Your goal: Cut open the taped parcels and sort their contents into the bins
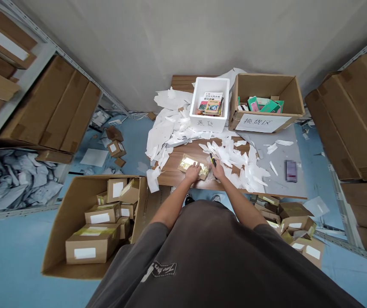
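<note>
A small cardboard box (186, 162) with shiny clear tape lies flat on the wooden table. My left hand (193, 172) holds it from the near side, fingers over its top. Just to the right, my right hand (218, 170) is closed around a yellow and black utility knife (213, 160), its tip pointing up and away from me. The knife is beside the box's right end; whether the blade touches the tape is too small to tell. Torn white paper scraps (231, 156) lie just beyond my right hand.
At the table's back stand a white foam box (209, 124) with books and a cardboard carton (263, 122) with green packages. A blurred phone-like object (290, 171) lies at right. On the floor, a large carton (58, 222) holds several parcels; opened boxes (295, 214) pile up at right.
</note>
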Available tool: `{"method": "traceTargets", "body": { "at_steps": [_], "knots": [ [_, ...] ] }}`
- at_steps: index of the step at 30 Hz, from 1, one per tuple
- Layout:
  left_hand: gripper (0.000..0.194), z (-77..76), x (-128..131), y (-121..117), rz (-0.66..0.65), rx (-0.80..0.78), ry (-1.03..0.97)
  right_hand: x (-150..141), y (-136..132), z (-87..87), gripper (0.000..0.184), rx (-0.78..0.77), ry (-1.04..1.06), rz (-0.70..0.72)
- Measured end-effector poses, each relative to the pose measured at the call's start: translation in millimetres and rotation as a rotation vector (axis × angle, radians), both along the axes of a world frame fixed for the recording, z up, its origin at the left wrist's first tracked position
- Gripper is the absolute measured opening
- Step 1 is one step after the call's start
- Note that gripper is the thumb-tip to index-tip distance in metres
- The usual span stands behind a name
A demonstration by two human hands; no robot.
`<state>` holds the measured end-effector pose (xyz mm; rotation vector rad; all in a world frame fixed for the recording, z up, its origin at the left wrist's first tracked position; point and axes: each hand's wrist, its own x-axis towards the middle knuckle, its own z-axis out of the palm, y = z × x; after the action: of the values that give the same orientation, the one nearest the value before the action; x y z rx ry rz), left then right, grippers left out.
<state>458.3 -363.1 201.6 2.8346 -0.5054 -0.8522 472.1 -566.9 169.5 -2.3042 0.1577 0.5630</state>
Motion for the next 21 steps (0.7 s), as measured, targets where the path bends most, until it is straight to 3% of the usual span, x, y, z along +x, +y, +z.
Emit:
{"method": "traceTargets", "body": {
  "at_steps": [4, 8, 15, 21],
  "knots": [
    [0.101, -9.9, 7.0, -2.0, 0.019, 0.024, 0.040, -33.4, -32.8, -1.5, 0.035, 0.037, 0.118, 0.220],
    [0.116, -15.2, 11.9, -3.4, 0.020, 0.033, 0.054, -43.8, -48.1, -1.3, 0.030, -0.010, 0.146, 0.341],
    [0.126, -15.9, 11.4, -2.8, 0.038, 0.010, 0.027, -31.9, -43.2, 5.8, 0.033, -0.100, 0.120, 0.403],
    [0.117, -17.7, 8.1, 1.3, 0.038, 0.002, 0.017, -27.8, -42.1, 11.9, 0.034, -0.165, 0.099, 0.467]
  ]
}}
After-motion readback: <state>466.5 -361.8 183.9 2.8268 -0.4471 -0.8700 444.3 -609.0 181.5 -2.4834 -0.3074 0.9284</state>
